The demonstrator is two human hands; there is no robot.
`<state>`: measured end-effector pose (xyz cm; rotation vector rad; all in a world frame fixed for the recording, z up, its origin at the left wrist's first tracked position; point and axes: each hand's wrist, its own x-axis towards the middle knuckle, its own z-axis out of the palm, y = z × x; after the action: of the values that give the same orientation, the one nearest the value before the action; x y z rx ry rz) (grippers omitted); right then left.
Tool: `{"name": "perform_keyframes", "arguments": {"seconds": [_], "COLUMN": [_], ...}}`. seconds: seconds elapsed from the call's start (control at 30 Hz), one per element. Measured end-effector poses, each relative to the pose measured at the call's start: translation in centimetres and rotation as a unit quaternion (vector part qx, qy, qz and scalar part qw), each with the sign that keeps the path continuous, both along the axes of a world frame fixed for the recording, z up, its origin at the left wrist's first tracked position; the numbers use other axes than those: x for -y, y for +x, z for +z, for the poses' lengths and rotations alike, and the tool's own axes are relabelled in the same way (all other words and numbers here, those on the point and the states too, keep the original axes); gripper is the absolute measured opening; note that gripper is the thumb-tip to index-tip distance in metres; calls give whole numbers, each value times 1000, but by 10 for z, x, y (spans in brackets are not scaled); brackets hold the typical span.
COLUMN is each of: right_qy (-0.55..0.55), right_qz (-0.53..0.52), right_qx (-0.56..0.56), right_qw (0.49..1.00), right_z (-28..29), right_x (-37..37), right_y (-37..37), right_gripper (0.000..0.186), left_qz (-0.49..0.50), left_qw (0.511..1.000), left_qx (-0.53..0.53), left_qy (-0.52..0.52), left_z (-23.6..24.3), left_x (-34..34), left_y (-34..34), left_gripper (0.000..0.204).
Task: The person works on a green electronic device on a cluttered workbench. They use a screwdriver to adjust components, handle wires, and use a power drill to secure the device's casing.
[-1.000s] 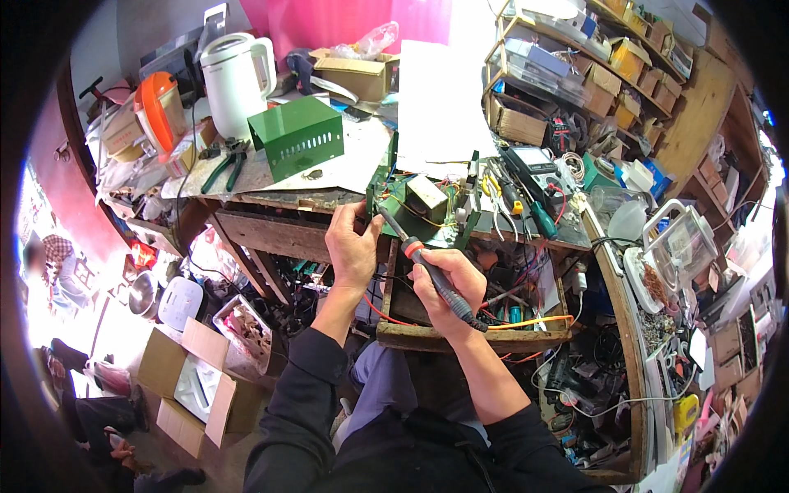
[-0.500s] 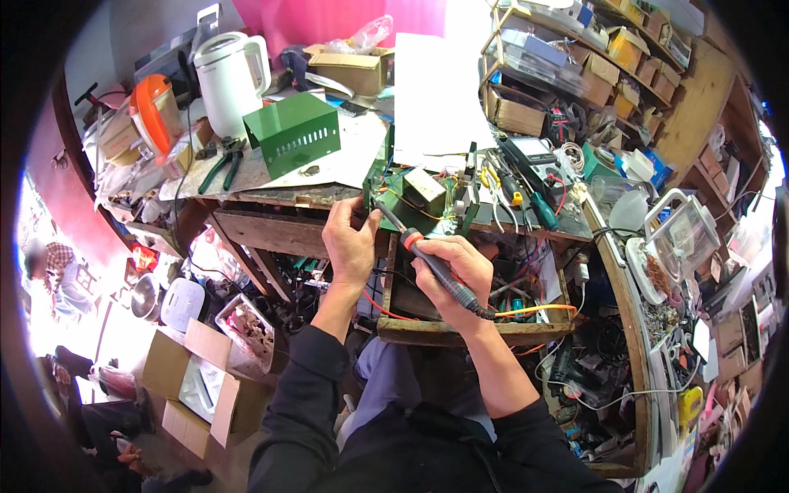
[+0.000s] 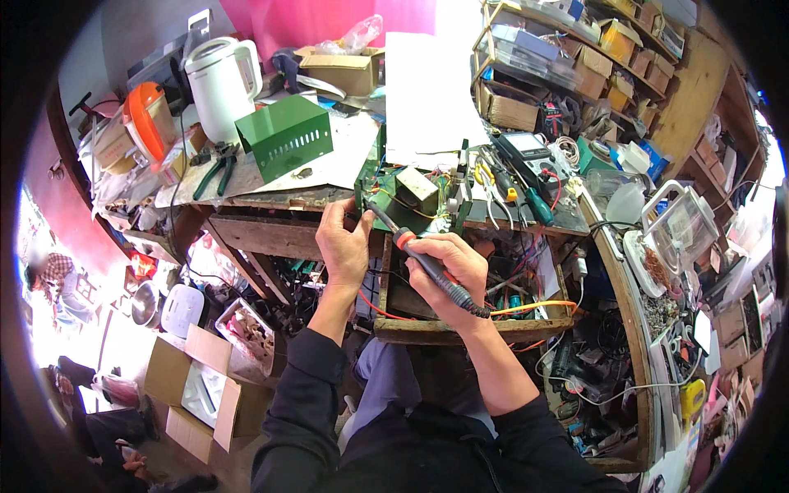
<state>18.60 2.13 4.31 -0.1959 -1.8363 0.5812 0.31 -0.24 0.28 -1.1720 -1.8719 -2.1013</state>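
A: What's far L?
B: Lower L of frame, cardboard box (image 3: 193, 398), flaps open. Upper L: pliers (image 3: 215, 174), white jug (image 3: 220, 90) & green cover (image 3: 283, 140), all on the bench (image 3: 271, 232).
A: L hand (image 3: 343, 246)?
B: Ctr of frame, part-curled, thumb & fingertips at L edge of the green base (image 3: 403, 214). Can't tell if it's gripping.
A: Base pos.?
B: Mid-frame, at bench's front edge, w/ wires & a boxy block (image 3: 417, 187) on it.
A: R hand (image 3: 457, 275)?
B: Just R of ctr, closed round the soldering iron (image 3: 422, 257). Tip points up-L, nr L thumb; contact unclear.
A: Further R?
B: Screwdriver (image 3: 539, 207) on bench, R of ctr; clear jug (image 3: 689, 237) nr R side.
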Motion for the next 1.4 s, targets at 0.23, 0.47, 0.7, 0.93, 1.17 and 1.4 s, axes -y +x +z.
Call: {"name": "perform_keyframes", "arguments": {"seconds": [0.23, 0.47, 0.7, 0.93, 1.17, 1.4], "right_qy": [-10, -69, -114, -155, -149, -136], "right_qz": [0, 13, 40, 63, 58, 33], "right_qx": [-28, -41, -65, -77, -75, -66], "right_qw": [1000, 997, 990, 983, 984, 988], "right_z": [-4, -17, -26, -26, -27, -37], "right_x": [2, 2, 1, 5, 5, 7], "right_y": [-5, -9, -11, -10, -10, -12], "right_gripper": [28, 26, 25, 23, 22, 22], "left_qz": [1, 1, -2, -2, 2, -4], "left_qw": [1000, 1000, 1000, 1000, 1000, 1000], "left_qx": [-7, -11, -4, -5, -6, 9], "left_qy": [-1, 1, 11, 5, 3, 4], "left_z": [1, 0, 2, 3, 4, 3], "left_x": [1, -1, 0, 2, 1, 2], "left_y": [0, 0, 1, 2, 2, 2], "left_gripper": [23, 24, 23, 24, 23, 22]}}
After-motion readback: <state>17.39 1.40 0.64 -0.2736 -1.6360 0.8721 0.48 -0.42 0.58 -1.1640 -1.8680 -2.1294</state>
